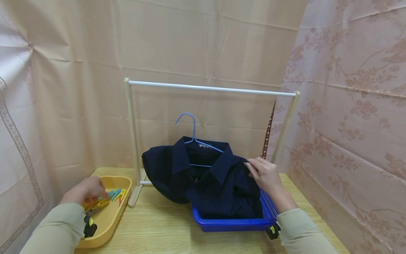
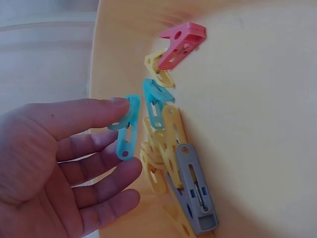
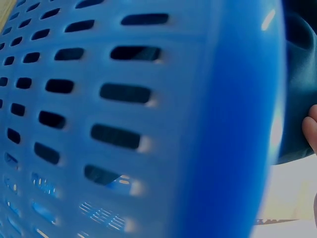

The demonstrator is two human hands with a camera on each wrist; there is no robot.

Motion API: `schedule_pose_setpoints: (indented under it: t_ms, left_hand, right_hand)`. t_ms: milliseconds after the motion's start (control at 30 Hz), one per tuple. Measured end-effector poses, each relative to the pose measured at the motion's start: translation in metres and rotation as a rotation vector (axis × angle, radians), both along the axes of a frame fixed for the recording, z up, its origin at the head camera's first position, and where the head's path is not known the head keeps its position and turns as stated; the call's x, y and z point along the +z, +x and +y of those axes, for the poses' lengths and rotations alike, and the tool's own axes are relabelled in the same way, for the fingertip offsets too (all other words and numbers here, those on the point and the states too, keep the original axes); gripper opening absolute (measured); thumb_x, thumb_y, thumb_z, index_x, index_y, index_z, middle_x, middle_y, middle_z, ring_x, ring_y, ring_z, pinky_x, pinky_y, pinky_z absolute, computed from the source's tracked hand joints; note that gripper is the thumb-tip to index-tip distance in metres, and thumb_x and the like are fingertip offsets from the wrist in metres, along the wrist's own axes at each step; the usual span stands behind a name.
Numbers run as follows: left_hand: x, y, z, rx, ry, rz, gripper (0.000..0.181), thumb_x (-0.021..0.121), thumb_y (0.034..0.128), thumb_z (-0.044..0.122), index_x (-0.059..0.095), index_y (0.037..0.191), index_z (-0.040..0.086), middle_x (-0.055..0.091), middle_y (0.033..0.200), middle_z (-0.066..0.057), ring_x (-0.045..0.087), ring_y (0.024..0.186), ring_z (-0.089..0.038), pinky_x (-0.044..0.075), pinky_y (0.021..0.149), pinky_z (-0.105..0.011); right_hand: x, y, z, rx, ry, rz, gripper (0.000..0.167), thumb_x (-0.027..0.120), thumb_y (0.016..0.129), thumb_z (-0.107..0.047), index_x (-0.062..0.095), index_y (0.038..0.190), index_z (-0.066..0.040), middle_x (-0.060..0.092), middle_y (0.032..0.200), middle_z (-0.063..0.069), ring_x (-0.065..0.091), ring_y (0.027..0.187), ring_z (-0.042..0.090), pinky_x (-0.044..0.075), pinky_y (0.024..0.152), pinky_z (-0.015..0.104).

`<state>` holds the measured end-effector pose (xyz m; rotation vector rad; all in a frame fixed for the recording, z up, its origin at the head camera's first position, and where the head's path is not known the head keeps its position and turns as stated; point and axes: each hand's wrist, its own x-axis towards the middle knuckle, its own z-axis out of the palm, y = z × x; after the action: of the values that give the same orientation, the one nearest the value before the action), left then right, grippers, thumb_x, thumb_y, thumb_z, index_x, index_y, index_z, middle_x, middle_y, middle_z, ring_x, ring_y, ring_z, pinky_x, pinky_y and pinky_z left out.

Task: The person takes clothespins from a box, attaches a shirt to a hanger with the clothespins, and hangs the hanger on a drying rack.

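Over the yellow tray [image 1: 109, 225] at the left, my left hand [image 1: 83, 190] pinches a teal clothespin [image 2: 130, 131] between thumb and index finger, the other fingers loosely bent. Yellow, pink, teal and grey clothespins [image 2: 197, 191] lie in the tray beside it. A dark navy collared shirt [image 1: 219, 197] hangs around a blue wire hanger [image 1: 194, 128], its lower part in a blue basket [image 1: 234, 225]. My right hand [image 1: 265, 176] grips the shirt's shoulder at the right. Only fingertips [image 3: 310, 130] of that hand show in the right wrist view, past the basket wall.
Behind the shirt stands a rack with a white top bar [image 1: 209, 88] and wooden posts [image 1: 131, 130]. The wooden table [image 1: 158, 229] carries everything. Curtains [image 1: 79, 106] close off the back and sides.
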<state>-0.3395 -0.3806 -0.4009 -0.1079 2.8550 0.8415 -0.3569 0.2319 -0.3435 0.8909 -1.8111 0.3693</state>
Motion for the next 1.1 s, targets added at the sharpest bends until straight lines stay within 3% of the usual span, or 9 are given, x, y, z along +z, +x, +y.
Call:
schedule_pose_setpoints:
  t_ms: [233, 500, 733, 1100]
  left_hand:
    - [0.012, 0.003, 0.003, -0.049, -0.008, 0.048, 0.032, 0.081, 0.0822, 0.018, 0.062, 0.094, -0.005, 0.062, 0.085, -0.01, 0.059, 0.073, -0.024, 0.051, 0.06, -0.037]
    - [0.02, 0.0, 0.001, -0.101, -0.043, 0.107, 0.036, 0.079, 0.0858, 0.019, 0.064, 0.098, -0.012, 0.067, 0.087, -0.014, 0.065, 0.079, -0.028, 0.057, 0.068, -0.044]
    - [0.029, 0.0, -0.001, -0.085, -0.052, 0.162, 0.047, 0.08, 0.0855, 0.024, 0.064, 0.107, -0.015, 0.067, 0.095, -0.019, 0.064, 0.086, -0.031, 0.055, 0.074, -0.048]
    - [0.033, 0.001, 0.0, -0.119, -0.043, 0.247, 0.048, 0.079, 0.088, 0.026, 0.065, 0.113, -0.013, 0.068, 0.103, -0.024, 0.065, 0.096, -0.04, 0.052, 0.084, -0.057]
  right_hand:
    - [0.0, 0.0, 0.001, 0.011, -0.005, 0.003, 0.02, 0.084, 0.075, 0.004, 0.075, 0.09, -0.005, 0.063, 0.07, 0.001, 0.061, 0.053, 0.009, 0.053, 0.048, 0.027]
    - [-0.001, 0.0, 0.003, 0.003, -0.013, 0.001, 0.019, 0.084, 0.076, 0.003, 0.075, 0.09, -0.005, 0.063, 0.07, 0.001, 0.061, 0.053, 0.008, 0.053, 0.048, 0.027]
    - [-0.001, 0.0, 0.004, 0.013, -0.011, 0.015, 0.019, 0.084, 0.075, 0.004, 0.075, 0.09, -0.005, 0.062, 0.07, 0.001, 0.061, 0.053, 0.009, 0.053, 0.048, 0.028]
    - [0.001, 0.003, 0.005, 0.011, -0.009, 0.011, 0.02, 0.084, 0.075, 0.005, 0.075, 0.09, -0.005, 0.062, 0.07, 0.001, 0.061, 0.053, 0.008, 0.053, 0.048, 0.027]
